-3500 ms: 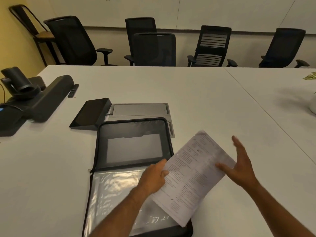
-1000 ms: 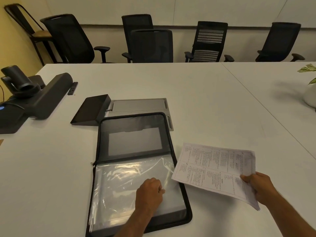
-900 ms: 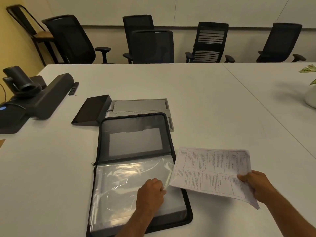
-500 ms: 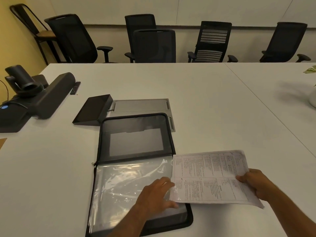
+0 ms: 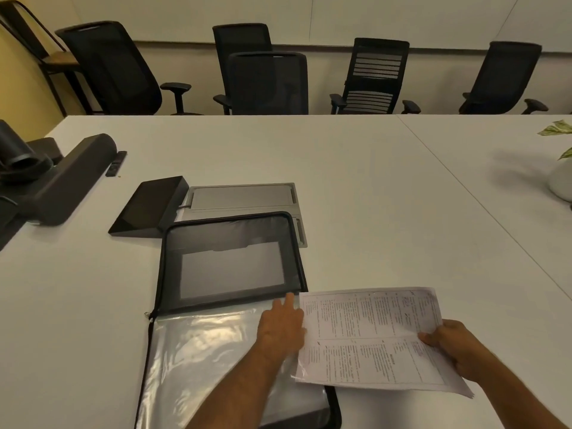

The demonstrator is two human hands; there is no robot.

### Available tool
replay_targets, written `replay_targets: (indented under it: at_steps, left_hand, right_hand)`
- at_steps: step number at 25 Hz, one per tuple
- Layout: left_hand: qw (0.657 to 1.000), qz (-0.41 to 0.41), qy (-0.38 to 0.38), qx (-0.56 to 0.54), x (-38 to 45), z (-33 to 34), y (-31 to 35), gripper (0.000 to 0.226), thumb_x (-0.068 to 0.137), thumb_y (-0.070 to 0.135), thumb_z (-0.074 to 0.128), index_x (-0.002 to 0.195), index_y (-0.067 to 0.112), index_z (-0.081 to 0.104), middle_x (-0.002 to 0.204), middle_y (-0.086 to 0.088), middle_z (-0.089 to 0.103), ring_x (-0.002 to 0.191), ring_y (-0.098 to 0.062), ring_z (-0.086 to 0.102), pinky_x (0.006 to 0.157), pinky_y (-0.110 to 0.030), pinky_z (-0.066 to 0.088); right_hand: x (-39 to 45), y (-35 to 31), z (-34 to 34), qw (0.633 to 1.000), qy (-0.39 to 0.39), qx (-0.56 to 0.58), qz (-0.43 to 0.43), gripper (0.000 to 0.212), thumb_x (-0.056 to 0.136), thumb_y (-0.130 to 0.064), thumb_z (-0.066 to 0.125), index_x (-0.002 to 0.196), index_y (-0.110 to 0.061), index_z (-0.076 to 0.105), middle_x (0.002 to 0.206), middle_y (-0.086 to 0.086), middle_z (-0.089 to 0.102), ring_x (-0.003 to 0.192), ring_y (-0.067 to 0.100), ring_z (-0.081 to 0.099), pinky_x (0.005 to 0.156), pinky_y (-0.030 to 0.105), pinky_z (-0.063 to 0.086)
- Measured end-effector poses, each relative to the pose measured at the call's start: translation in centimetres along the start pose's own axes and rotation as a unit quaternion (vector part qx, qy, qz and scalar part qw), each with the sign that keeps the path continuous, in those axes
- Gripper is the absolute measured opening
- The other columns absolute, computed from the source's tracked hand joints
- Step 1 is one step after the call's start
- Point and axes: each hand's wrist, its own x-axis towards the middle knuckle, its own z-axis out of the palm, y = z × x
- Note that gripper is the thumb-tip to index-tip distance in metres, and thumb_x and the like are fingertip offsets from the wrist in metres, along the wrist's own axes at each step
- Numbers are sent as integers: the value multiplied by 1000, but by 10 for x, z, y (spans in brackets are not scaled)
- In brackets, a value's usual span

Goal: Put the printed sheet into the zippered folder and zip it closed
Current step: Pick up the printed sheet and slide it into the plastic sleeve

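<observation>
The black zippered folder (image 5: pixel 232 267) lies open on the white table (image 5: pixel 340 181), its mesh flap farther away and clear plastic sleeves (image 5: pixel 201 351) nearer me. My left hand (image 5: pixel 281 326) rests flat on the sleeves at their right edge, fingers straight and pointing away. My right hand (image 5: pixel 455 348) grips the right edge of the printed sheet (image 5: pixel 371 339). The sheet lies landscape just right of the folder, its left edge at the sleeves beside my left hand. The zipper pull (image 5: pixel 148 314) sits at the folder's left hinge.
A grey flat stand (image 5: pixel 244 196) and a black wedge-shaped device (image 5: pixel 148 209) lie just beyond the folder. A black speaker bar (image 5: pixel 71 178) and camera (image 5: pixel 18 156) sit far left. A white plant pot (image 5: pixel 561 181) stands far right. Office chairs (image 5: pixel 269 82) line the far edge.
My right hand has brought the sheet left and turned it landscape, up to the folder's right edge. My left hand went from pinching the sleeve's edge to lying flat with straight fingers.
</observation>
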Motion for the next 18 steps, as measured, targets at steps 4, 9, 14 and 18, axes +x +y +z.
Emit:
replay_targets:
  at_steps: [4,9,14,18]
  left_hand:
    - [993,-61,-22,-102,15,1,6,38,83,39,70,118,26,62,114,0,61,87,-19,67,74,-30,57]
    - [987,-70,-25,-145,19,-6,16,37,83,35,69,116,24,58,97,3,57,75,-15,63,68,-27,56]
    - [981,-110,-23,-156,15,-2,24,88,81,40,73,149,11,24,125,-3,59,88,-17,65,75,-29,54]
    - [967,-139,-26,-211,12,3,27,115,79,40,76,154,11,-5,118,1,63,90,-17,68,77,-30,55]
  right_hand:
    - [8,-5,3,1000,-15,-15,-10,18,88,10,57,102,3,65,85,24,75,75,41,73,61,44,60]
    - [20,-10,3,999,-31,-35,-13,16,89,8,55,101,2,65,83,24,75,74,41,73,59,41,59]
    - [30,-13,-3,998,-32,-52,-14,15,88,9,57,97,4,67,80,23,75,71,40,73,58,40,59]
    - [35,-18,-5,996,-37,-78,-24,14,87,8,57,94,5,69,78,22,76,69,40,73,56,38,59]
